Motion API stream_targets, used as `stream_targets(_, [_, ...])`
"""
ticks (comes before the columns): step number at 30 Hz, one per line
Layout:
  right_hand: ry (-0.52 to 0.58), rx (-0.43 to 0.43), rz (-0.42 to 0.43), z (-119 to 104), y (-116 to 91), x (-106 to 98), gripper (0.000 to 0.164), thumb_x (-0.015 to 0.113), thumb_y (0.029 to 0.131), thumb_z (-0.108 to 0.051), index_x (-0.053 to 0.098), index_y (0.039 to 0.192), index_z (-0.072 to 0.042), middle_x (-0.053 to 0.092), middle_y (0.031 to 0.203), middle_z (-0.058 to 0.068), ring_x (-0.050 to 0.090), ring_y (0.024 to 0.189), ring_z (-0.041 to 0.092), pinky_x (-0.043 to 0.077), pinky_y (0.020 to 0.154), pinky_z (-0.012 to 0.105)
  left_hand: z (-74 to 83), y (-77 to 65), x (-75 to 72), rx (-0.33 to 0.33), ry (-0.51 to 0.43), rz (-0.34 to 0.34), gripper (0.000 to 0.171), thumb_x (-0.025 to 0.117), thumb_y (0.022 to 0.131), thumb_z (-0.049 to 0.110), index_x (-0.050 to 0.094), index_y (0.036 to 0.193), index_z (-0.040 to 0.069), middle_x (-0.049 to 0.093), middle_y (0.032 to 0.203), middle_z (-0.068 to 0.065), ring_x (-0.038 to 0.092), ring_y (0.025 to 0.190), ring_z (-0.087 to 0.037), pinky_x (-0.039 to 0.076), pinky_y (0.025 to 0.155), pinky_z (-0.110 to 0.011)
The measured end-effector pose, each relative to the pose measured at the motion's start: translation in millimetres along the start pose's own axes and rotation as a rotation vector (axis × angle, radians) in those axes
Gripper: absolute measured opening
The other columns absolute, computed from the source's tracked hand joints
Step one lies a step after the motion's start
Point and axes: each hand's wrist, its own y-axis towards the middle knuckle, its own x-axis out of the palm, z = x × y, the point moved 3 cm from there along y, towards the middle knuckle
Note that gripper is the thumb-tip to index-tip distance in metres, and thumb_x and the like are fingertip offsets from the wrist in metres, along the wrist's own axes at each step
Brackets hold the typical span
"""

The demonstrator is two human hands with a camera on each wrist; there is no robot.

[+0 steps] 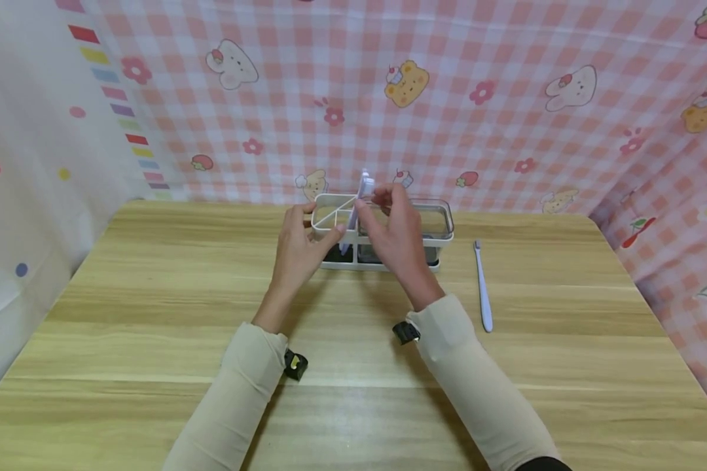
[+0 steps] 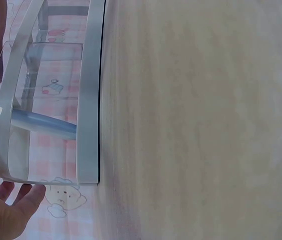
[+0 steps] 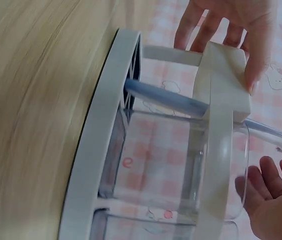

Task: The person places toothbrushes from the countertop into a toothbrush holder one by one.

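Note:
A white toothbrush holder [image 1: 442,242] stands at the back of the table. My left hand [image 1: 297,248] grips its left end, thumb on the front rim and fingers round the side, as the right wrist view [image 3: 240,25] also shows. A pale lilac toothbrush [image 3: 168,97] leans in the holder's left section, its head above the rim. My right hand [image 1: 400,242] is at that head with thumb and fingers spread; in the right wrist view the thumb is right beside the bristles, with a gap to the fingers. Clear cups [image 3: 155,155] sit in the other sections.
A second light toothbrush [image 1: 484,288] lies on the wooden table [image 1: 565,327] to the right of the holder. Close behind the holder hangs a pink checked cloth [image 1: 294,98]. A white cloth with coloured dots [image 1: 29,163] hangs on the left.

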Motion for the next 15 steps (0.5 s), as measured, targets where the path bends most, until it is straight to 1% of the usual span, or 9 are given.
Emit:
stream_targets(2, [-0.075,-0.028,-0.007,-2,-1,-2,0.043,0.063,0.102,-0.031,0.053,0.130,-0.001,0.061,0.128,0.015,0.057,0.124,0.026,0.045,0.108,0.037,0.2,-0.2,0.2,-0.001,0.002,0.000,0.068,0.078,0.089,0.031,0.047,0.139,-0.002,0.049,0.133,-0.020,0.054,0.114,-0.031,0.052,0.097,-0.044])
stream_targets(4, [-0.169,-0.052,-0.019,-4,-2,-3,0.048,0.062,0.102,-0.034,0.053,0.135,-0.001,0.059,0.133,0.015,0.054,0.126,0.027,0.044,0.108,0.039,0.3,-0.2,0.3,-0.001,0.001,-0.001,0.068,0.078,0.089,0.031,0.047,0.139,-0.002,0.049,0.133,-0.020,0.054,0.114,-0.030,0.052,0.097,-0.044])
stream_targets(7, [-0.294,-0.078,-0.039,-6,-3,-5,0.055,0.060,0.102,-0.037,0.050,0.143,-0.001,0.055,0.140,0.015,0.050,0.131,0.029,0.042,0.109,0.043,0.9,-0.6,0.3,-0.002,0.004,-0.002,0.068,0.077,0.089,0.032,0.047,0.140,-0.002,0.049,0.133,-0.019,0.054,0.114,-0.030,0.052,0.097,-0.043])
stream_targets(9, [-0.368,-0.101,-0.045,-8,-4,-8,0.058,0.060,0.102,-0.039,0.047,0.147,-0.003,0.052,0.144,0.016,0.046,0.135,0.030,0.039,0.112,0.045,1.3,-0.9,0.2,-0.004,0.007,-0.002,0.068,0.077,0.089,0.033,0.047,0.140,-0.002,0.050,0.133,-0.019,0.054,0.114,-0.030,0.052,0.097,-0.044])
stream_targets(11, [-0.434,-0.119,-0.045,-9,-5,-10,0.061,0.060,0.102,-0.040,0.046,0.149,-0.004,0.049,0.148,0.016,0.042,0.138,0.031,0.036,0.115,0.047,1.6,-1.2,0.0,-0.008,0.009,-0.003,0.068,0.077,0.089,0.033,0.047,0.140,-0.002,0.049,0.133,-0.019,0.054,0.114,-0.031,0.052,0.097,-0.044])
stream_targets(15, [-0.549,-0.141,-0.045,-9,-5,-18,0.068,0.059,0.101,-0.046,0.044,0.150,-0.002,0.042,0.154,0.019,0.037,0.143,0.034,0.028,0.119,0.048,1.6,-0.7,-0.5,-0.013,0.014,-0.004,0.069,0.077,0.089,0.034,0.047,0.140,-0.001,0.049,0.133,-0.018,0.054,0.114,-0.031,0.052,0.097,-0.043])
